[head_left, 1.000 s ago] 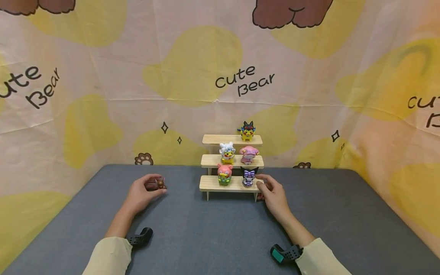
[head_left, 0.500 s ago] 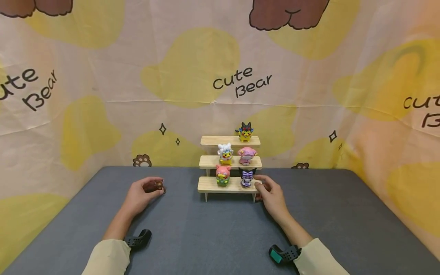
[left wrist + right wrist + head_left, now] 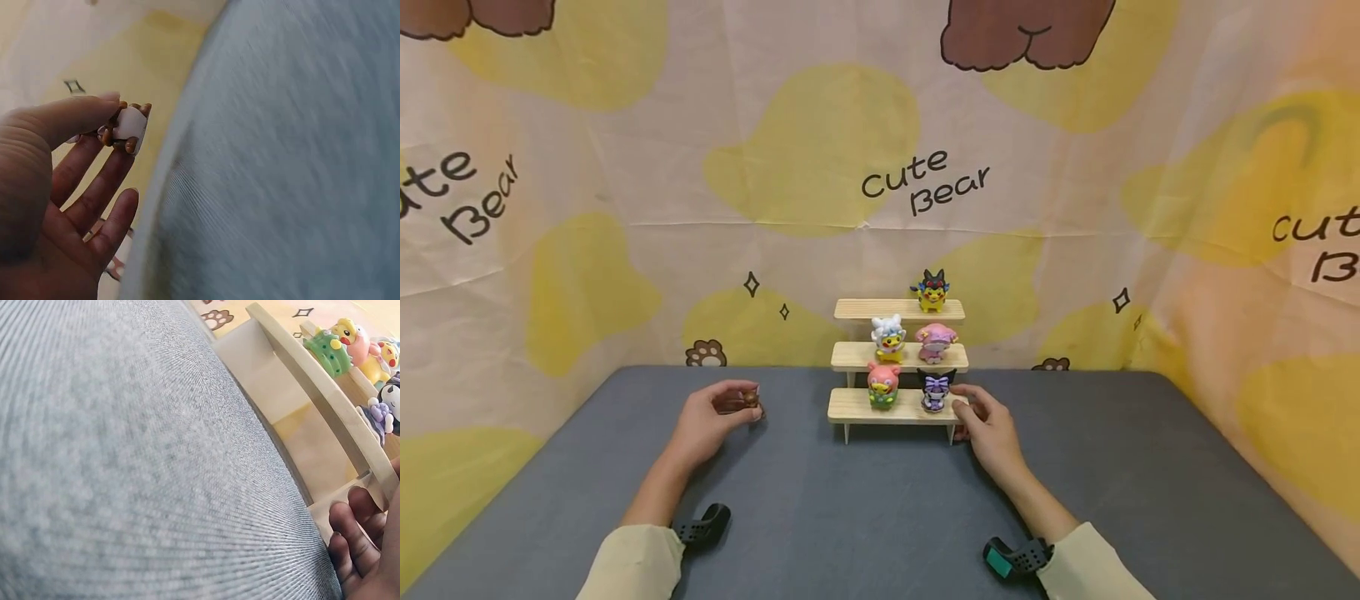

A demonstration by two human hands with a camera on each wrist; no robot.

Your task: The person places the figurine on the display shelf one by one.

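Observation:
My left hand [image 3: 706, 421] pinches a small brown and white figurine [image 3: 128, 124] between thumb and fingers, left of a three-tier wooden display shelf [image 3: 844, 408]. In the left wrist view the figurine's white part faces the camera, while my lower fingers are spread. My right hand [image 3: 996, 429] grips the right end of the lowest tier, with fingers [image 3: 353, 531] curled below the board. Close beside that thumb stands a black and purple figurine [image 3: 934, 393]. A pink and green figurine [image 3: 883, 387] shares its tier.
A white-hooded yellow figurine [image 3: 888, 337] and a pink figurine [image 3: 936, 342] stand on the middle tier. One yellow figurine with a dark hood [image 3: 932, 292] is at the top right. Behind the grey table [image 3: 850, 517] hangs a printed cloth [image 3: 820, 150].
The head view has shifted slightly, so the shelf appears a little lower and further left. In my left hand the figurine shows a slightly different side. My right hand keeps its hold.

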